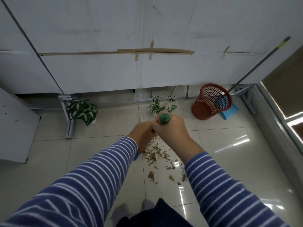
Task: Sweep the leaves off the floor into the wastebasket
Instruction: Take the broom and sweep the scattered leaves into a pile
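Note:
Dry brown leaves (157, 158) lie scattered on the pale floor tiles, just below and between my forearms. Both hands grip a broom handle whose green end cap (165, 118) sticks out above them. My right hand (170, 130) is wrapped around the top of the handle. Just left of it and lower, my left hand (142, 132) holds the shaft. A blue bit of the broom head (136, 156) peeks out under my left sleeve; the remainder is hidden. The red mesh wastebasket (211, 101) stands upright at the back right, apart from the leaves.
A blue dustpan (229, 112) with a long grey handle (255, 63) leans by the wall behind the basket. Two potted plants (82, 110) (162, 105) stand along the white panel wall. A metal leg (68, 118) is at the left, a glass partition (282, 122) at the right.

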Motion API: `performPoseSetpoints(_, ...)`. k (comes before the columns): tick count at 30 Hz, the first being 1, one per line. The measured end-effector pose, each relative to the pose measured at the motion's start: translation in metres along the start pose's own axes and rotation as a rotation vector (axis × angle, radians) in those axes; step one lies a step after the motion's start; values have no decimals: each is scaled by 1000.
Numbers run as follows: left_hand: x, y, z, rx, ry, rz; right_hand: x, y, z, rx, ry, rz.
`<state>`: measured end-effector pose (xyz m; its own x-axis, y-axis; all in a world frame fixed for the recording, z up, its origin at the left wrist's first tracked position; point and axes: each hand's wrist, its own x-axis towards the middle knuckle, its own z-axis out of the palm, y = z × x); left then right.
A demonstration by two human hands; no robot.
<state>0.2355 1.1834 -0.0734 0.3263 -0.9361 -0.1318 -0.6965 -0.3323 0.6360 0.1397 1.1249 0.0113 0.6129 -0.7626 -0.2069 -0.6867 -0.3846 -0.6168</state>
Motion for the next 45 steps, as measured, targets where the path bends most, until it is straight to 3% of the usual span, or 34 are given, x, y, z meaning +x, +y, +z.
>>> performPoseSetpoints(8,-22,24,-33,-45,55,157,-30,-33,-31,-122,44,-108)
performPoseSetpoints(17,-60,15,-75,63,100,291,-66,-61,-49,81,72,-180)
performPoseSetpoints(25,-67,-3,-10,70,-11,102,-64,-4,-21,156,-146,-91)
performPoseSetpoints(32,-51,51,54,-18,-112,-50,-71,59,-46,93,-200,-60)
performPoseSetpoints(38,-44,105,91,-111,-10,-60,-84,100,-86,-119,-178,-187)
performPoseSetpoints(45,-58,152,87,-49,140,93,-112,106,-139,-74,-115,-340)
